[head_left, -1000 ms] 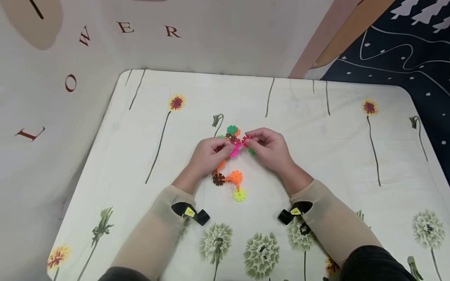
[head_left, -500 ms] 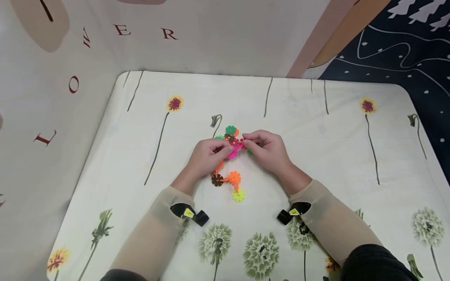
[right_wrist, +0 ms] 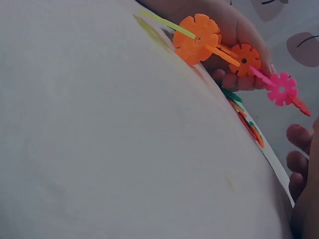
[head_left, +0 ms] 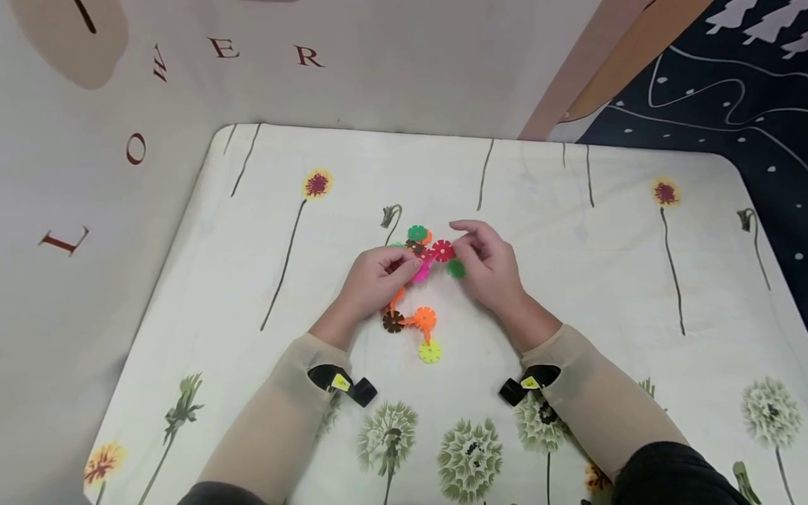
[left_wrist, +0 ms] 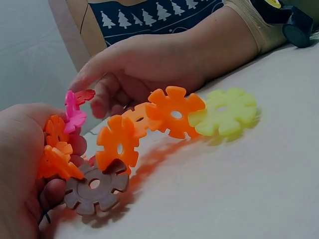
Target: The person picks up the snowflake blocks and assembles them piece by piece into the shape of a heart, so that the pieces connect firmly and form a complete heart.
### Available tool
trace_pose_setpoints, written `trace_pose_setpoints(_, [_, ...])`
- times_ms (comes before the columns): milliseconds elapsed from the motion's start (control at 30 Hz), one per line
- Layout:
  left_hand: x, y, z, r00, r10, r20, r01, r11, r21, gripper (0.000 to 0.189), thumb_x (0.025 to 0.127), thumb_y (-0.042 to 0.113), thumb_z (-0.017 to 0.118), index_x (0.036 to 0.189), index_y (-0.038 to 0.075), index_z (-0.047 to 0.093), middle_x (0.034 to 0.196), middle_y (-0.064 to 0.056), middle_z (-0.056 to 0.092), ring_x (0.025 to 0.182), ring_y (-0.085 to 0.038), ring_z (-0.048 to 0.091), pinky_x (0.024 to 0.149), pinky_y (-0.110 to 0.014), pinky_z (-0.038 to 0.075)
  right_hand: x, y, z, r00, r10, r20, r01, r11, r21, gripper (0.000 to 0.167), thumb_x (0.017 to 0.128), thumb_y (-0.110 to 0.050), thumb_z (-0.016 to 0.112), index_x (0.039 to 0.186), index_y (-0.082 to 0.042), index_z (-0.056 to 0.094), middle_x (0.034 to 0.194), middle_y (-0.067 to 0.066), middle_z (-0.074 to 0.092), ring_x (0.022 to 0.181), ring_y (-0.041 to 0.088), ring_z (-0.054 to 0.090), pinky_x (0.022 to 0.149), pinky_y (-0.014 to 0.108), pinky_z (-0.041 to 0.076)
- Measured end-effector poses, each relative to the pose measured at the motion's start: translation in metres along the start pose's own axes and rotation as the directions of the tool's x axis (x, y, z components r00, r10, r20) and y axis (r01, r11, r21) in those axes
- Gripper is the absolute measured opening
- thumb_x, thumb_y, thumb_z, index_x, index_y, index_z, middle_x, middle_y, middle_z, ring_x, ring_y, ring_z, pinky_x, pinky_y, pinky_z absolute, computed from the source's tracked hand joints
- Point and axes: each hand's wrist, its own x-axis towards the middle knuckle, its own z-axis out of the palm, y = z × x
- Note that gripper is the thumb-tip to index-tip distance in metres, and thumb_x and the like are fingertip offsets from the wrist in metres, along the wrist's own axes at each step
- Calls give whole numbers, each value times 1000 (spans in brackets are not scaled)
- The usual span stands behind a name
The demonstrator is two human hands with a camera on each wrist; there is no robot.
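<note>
My left hand pinches a chain of slotted plastic discs shaped like flowers. From its fingers the chain runs toward me through orange discs, a brown disc and another orange disc to a yellow disc. At the other end, a pink disc juts past the fingertips with a red disc slotted into it. Close beside the red disc is my right hand, holding nothing, its index finger stretched out and thumb apart from the disc. The left fingers hide part of the chain.
Behind the left fingertips lie more discs: a dark green disc, a brown one and others partly hidden. A green disc sits by the right fingers. The flower-patterned tablecloth reaches a pale wall.
My right fingers have let go of the red disc and drawn back slightly to the right. The red disc now shows in full, joined to the pink one. My left hand stays put.
</note>
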Motion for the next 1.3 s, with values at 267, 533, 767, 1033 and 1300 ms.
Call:
trace_pose_setpoints(267, [1, 1, 1, 999, -13, -38, 11, 999, -42, 14, 105, 17, 68, 94, 12, 77, 77, -3, 62, 71, -24, 53, 63, -31, 41, 4, -3, -6, 986, 127, 107, -69, 900, -429, 15, 87, -18, 64, 96, -11, 73, 70, -1, 56, 65, 18, 51, 64, 35, 45])
trace_pose_setpoints(533, [1, 1, 2, 999, -32, -42, 29, 997, -69, 16, 106, 19, 68, 94, 11, 76, 75, -5, 58, 72, -24, 52, 64, -31, 40, 1, -8, -6, 970, 116, 215, 21, 837, -547, 22, 83, -22, 72, 99, -6, 74, 84, 4, 63, 80, 23, 57, 72, 39, 50])
trace_pose_setpoints(767, [1, 1, 3, 999, -26, -42, 23, 997, -78, 15, 105, 17, 67, 94, 11, 75, 74, -5, 58, 71, -24, 51, 63, -31, 39, 2, -4, -2, 963, 46, 264, 63, 918, -391, 16, 89, -14, 82, 97, -6, 71, 83, 4, 62, 79, 23, 54, 73, 37, 47])
trace_pose_setpoints(1033, [0, 1, 2, 999, -26, -48, 24, 998, -58, 16, 105, 18, 67, 93, 11, 75, 76, -4, 59, 71, -24, 52, 63, -31, 40, 4, -1, 0, 967, 42, 251, 90, 865, -493, 33, 87, -27, 88, 104, -1, 75, 93, 8, 60, 88, 27, 52, 78, 39, 43])
trace_pose_setpoints(1300, [1, 1, 2, 998, -25, -51, 23, 999, -47, 16, 105, 18, 67, 93, 11, 75, 76, -4, 60, 71, -23, 51, 63, -31, 40, 4, 0, 2, 962, 113, 250, -1, 912, -410, 23, 94, -20, 83, 107, -6, 70, 85, 4, 59, 86, 24, 51, 76, 37, 42])
